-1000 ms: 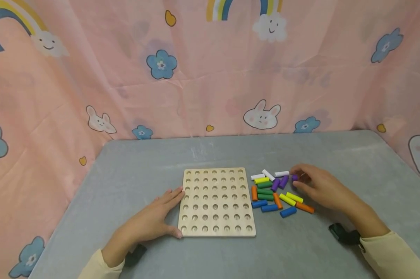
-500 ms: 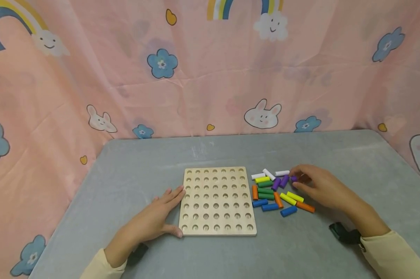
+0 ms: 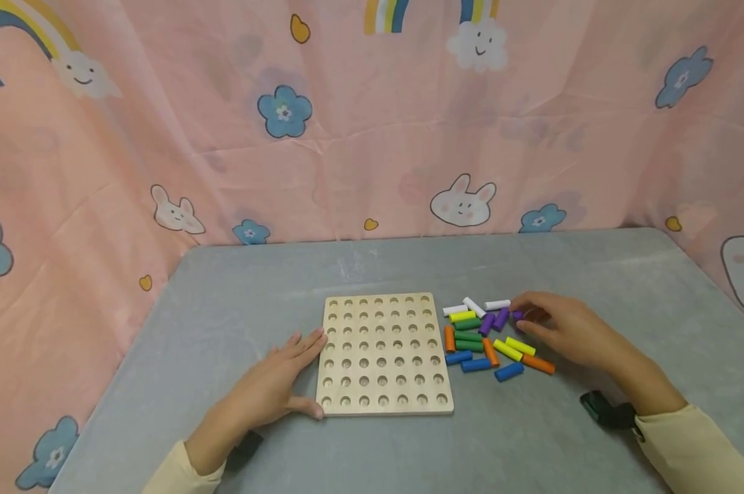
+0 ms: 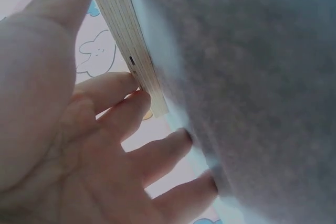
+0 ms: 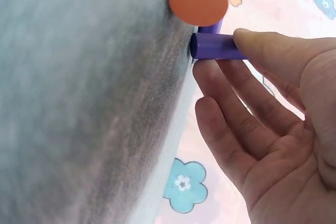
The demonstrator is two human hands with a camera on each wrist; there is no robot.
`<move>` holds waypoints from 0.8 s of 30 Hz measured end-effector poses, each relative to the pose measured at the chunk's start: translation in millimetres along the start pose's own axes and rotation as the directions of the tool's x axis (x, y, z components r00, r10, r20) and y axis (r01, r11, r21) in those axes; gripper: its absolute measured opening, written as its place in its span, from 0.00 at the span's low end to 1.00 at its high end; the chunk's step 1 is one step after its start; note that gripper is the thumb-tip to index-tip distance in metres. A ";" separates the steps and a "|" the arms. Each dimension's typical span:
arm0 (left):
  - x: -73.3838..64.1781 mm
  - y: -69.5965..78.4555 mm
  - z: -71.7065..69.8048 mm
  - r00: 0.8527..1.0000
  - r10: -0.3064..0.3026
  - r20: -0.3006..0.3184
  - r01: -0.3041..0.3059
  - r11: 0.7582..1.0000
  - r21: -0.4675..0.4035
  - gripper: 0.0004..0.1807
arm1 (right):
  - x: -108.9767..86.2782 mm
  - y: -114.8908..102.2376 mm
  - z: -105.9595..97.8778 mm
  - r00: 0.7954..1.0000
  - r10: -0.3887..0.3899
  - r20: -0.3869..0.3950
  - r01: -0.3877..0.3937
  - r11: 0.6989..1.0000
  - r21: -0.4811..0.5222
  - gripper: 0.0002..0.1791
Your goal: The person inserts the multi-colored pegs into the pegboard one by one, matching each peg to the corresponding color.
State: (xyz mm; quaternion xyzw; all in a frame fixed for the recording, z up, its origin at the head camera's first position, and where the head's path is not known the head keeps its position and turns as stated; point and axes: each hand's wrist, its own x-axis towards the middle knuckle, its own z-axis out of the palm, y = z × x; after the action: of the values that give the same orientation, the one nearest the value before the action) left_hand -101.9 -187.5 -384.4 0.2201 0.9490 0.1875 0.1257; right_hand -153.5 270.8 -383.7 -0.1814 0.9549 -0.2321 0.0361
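Note:
A square wooden board point(image 3: 389, 353) with rows of round holes lies on the grey table. My left hand point(image 3: 279, 381) rests along its left side, fingers spread, fingertips at the edge and thumb by the near corner. The left wrist view shows two fingertips against the board's side point(image 4: 126, 40). Right of the board, my right hand point(image 3: 572, 333) pinches a purple peg point(image 5: 215, 45) between thumb and fingers. That peg stands on end, its lower end at the table surface. In the head view the fingers partly hide it. Two more purple pegs point(image 3: 501, 319) lie just left of it.
Loose pegs lie between the board and my right hand: white point(image 3: 498, 304), yellow point(image 3: 520, 346), green point(image 3: 468, 346), orange point(image 3: 539, 363) and blue point(image 3: 509, 372). A pink patterned cloth point(image 3: 372, 137) hangs behind the table point(image 3: 273, 274).
My right hand stays almost in place, and the purple peg at its fingertips shifts slightly. The left hand and the board keep their positions; the head view drifts a little.

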 end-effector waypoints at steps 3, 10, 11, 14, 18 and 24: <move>-0.7 -1.8 -1.1 1.000 0.021 -0.008 -0.020 0.999 0.036 0.61 | 1.6 -3.0 -1.8 1.000 0.009 -0.015 -0.010 1.000 -0.008 0.16; -1.0 -4.3 -2.8 0.999 0.054 -0.001 -0.054 0.999 0.004 0.58 | 7.3 -18.4 -4.8 0.999 0.028 -0.044 -0.030 0.999 -0.036 0.18; -0.9 -4.0 -2.8 0.999 0.049 0.001 -0.049 0.999 -0.012 0.57 | 8.8 -21.9 -5.0 0.998 0.025 -0.050 -0.027 0.999 -0.038 0.18; -1.2 -3.6 -3.5 1.000 0.027 0.000 -0.027 0.999 -0.041 0.56 | 15.7 -34.0 -4.8 0.998 -0.004 -0.067 0.002 0.999 -0.035 0.17; -1.1 -2.2 -4.3 1.000 0.025 0.006 -0.025 0.999 -0.020 0.55 | 25.4 -49.6 -2.3 0.997 -0.038 -0.069 0.037 0.999 -0.016 0.15; -0.6 -0.4 -5.4 1.000 0.026 0.013 -0.026 1.000 0.000 0.53 | 42.2 -71.0 0.7 0.995 -0.087 -0.057 0.088 0.996 0.010 0.15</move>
State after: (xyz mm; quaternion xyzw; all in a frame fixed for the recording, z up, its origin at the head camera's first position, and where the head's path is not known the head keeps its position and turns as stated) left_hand -103.2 -189.8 -379.6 0.2338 0.9451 0.1878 0.1296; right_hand -169.4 196.4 -351.2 -0.2161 0.9452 -0.2447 -0.0002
